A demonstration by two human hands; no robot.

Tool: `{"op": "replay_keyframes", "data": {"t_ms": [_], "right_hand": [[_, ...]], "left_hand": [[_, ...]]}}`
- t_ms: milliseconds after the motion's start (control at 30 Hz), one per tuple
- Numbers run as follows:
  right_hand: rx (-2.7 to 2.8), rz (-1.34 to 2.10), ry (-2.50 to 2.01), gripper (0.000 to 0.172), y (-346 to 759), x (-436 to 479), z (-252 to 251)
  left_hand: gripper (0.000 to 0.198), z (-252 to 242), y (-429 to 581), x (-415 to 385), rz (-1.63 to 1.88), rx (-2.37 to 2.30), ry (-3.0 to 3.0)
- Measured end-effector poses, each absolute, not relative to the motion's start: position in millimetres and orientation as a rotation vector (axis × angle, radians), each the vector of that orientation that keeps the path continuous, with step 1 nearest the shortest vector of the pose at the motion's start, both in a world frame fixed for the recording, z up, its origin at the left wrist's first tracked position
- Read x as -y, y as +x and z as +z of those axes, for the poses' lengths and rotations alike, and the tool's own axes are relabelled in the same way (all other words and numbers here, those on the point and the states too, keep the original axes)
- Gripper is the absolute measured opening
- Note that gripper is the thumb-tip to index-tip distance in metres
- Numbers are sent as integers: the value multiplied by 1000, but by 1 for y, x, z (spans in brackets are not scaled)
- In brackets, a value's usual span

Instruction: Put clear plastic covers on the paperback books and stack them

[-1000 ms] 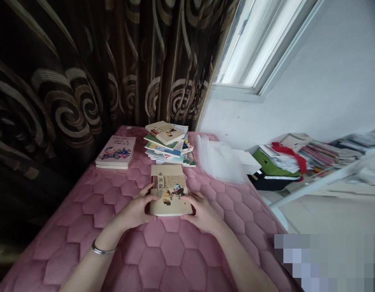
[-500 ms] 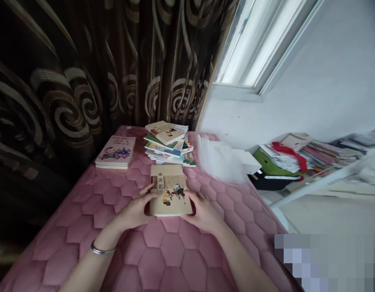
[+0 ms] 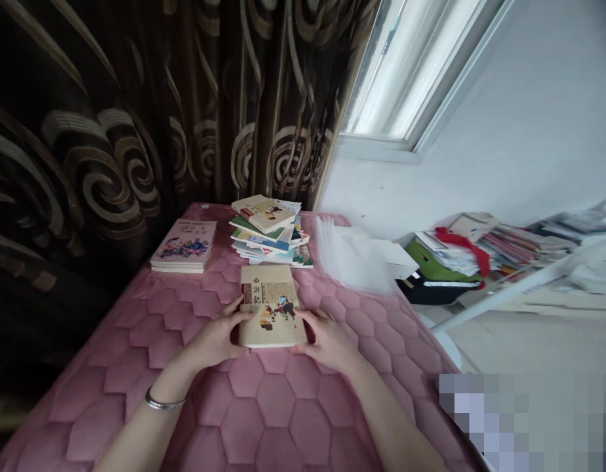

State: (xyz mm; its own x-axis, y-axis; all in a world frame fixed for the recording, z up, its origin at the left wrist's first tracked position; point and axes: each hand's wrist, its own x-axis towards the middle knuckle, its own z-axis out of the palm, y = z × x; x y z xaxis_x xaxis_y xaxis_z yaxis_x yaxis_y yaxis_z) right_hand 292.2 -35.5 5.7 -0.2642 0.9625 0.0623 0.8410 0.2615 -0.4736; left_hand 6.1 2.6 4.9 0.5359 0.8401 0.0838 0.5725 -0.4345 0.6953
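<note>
A beige paperback book (image 3: pixel 273 288) with dark characters and small painted figures on its cover lies flat on the pink quilted bed cover (image 3: pixel 263 413). My left hand (image 3: pixel 224 334) grips its left side, fingers along the edge and thumb at the near corner. On the opposite side my right hand (image 3: pixel 325 337) holds it the same way, thumb at the near right corner. Just beyond the book stands an uneven pile of books (image 3: pixel 271 239), topped by a similar beige one.
Two stacked books with a colourful cover (image 3: pixel 185 246) lie at the left edge. Clear plastic sleeves (image 3: pixel 352 255) and a white box (image 3: pixel 399 259) are right of the pile. Patterned curtains (image 3: pixel 126 131) hang behind; a green bag (image 3: pixel 425 262) with papers sits beyond the bed.
The whole view has shifted slightly, with everything a little further left in the picture. Both hands keep the same grip on the beige book, which stays in place on the bed cover.
</note>
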Motion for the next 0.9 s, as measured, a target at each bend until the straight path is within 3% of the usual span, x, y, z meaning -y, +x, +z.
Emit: {"op": "replay_keyframes", "data": {"t_ms": [233,467,900], "right_hand": [[2270,261,-1709,86,263,48,10],[2327,131,-1537,46,228,48,2],[2141,658,-1508,41,294,36,14]], "left_hand": [[71,12,22,11,600,-1196,2343],[43,6,32,14,674,-1166,2458],[49,18,11,7,502,-1221,2280]]}}
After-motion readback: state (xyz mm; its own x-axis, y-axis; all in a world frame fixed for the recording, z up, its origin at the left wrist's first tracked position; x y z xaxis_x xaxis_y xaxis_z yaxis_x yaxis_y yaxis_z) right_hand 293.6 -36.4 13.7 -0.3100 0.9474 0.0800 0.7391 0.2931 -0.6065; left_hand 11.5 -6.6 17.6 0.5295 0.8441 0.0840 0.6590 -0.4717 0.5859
